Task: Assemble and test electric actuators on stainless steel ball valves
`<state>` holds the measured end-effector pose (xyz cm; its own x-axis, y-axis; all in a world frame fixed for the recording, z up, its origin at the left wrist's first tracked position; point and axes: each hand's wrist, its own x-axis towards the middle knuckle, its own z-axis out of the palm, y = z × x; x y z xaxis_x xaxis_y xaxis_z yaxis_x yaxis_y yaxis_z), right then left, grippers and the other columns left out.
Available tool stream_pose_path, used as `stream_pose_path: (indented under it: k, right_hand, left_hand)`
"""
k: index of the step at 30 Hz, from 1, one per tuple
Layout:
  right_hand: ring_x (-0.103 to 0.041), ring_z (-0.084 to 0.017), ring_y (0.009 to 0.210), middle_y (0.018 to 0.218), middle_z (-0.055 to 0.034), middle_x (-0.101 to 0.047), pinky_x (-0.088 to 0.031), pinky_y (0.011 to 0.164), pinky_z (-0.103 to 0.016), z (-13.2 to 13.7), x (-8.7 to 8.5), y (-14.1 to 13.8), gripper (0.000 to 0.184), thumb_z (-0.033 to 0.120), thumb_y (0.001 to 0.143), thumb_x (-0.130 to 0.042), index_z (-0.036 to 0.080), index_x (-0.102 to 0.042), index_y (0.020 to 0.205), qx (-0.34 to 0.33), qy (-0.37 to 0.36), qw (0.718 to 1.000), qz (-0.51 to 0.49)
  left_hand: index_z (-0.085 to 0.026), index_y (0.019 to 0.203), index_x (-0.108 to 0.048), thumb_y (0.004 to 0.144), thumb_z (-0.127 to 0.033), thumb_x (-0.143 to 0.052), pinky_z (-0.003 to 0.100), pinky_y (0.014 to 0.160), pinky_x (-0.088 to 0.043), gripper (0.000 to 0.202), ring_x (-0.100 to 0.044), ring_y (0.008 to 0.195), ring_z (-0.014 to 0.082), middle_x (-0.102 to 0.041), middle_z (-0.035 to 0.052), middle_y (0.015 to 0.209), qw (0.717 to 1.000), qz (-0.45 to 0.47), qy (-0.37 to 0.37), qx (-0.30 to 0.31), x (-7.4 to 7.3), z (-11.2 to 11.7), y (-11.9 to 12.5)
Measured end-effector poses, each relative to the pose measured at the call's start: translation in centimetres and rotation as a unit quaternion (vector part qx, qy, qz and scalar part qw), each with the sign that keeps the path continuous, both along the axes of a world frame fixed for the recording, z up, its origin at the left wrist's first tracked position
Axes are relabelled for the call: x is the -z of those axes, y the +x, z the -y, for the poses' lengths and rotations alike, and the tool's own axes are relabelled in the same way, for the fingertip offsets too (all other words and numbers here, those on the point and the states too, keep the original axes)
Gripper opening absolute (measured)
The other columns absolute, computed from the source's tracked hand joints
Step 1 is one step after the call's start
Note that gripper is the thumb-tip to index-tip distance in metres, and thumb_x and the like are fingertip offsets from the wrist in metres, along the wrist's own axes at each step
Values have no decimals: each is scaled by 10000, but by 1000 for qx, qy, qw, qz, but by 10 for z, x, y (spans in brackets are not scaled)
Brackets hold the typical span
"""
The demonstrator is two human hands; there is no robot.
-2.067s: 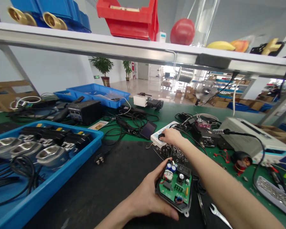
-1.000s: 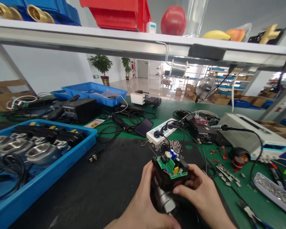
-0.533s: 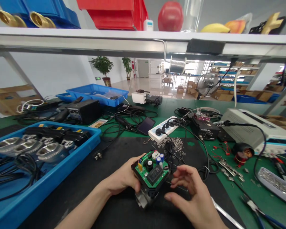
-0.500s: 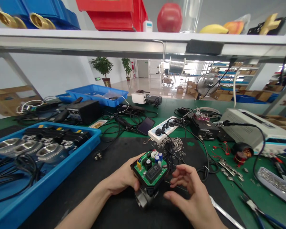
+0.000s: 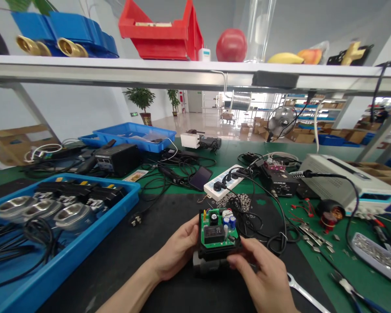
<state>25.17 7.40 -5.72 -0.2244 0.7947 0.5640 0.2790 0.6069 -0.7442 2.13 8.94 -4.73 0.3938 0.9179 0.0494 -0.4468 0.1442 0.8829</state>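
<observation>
An actuator housing with a green circuit board in its open top is held between my hands over the black mat. The board carries blue capacitors and a black relay block. My left hand grips the housing's left side, its fingers partly behind it. On the right side, my right hand closes on the lower corner, thumb in front. Beneath the housing is a grey metal body, partly in shadow. Black cable lies behind the housing. A wrench rests right of my right hand.
At left, a blue tray holds several similar metal-and-black units. Behind the housing are scattered nuts and a white power strip. Pliers, a tray of small parts and a bench instrument stand at right. A shelf spans above.
My right hand, open and apart before, now grips the housing's right side. The housing has turned and shifted slightly right, and the metal body points less toward me. The camera view has tilted upward.
</observation>
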Motion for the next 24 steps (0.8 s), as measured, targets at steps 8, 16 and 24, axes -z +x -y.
stream_pose_path:
  k: [8, 16, 24]
  right_hand:
    - [-755, -110, 683, 892, 19, -779, -615, 676, -132, 3, 0, 23, 319, 329, 865, -810, 249, -686, 1147, 25, 101, 993, 62]
    - [-732, -132, 690, 867, 1, -757, -599, 655, -197, -5, 18, 29, 336, 421, 847, -811, 234, -646, 1071, 40, 78, 989, 119]
    - [-762, -173, 852, 1005, -38, -758, -626, 776, -234, -3, 41, 29, 452, 391, 880, -737, 237, -532, 1253, 35, 25, 992, 115]
  left_hand:
    - [-301, 1528, -490, 900, -472, -751, 388, 1079, -494, 701, -661, 1260, 277, -639, 107, 1441, 999, -17, -11, 29, -3, 4, 7]
    - [-211, 1590, -369, 651, -681, -867, 525, 1213, -337, 1162, -475, 1446, 385, -490, 189, 1562, 994, -61, 51, 69, -8, 4, 3]
    - [-184, 1430, -446, 673, -397, -933, 439, 1108, -484, 924, -638, 1252, 346, -656, 156, 1363, 967, -205, 129, -76, -4, 23, 29]
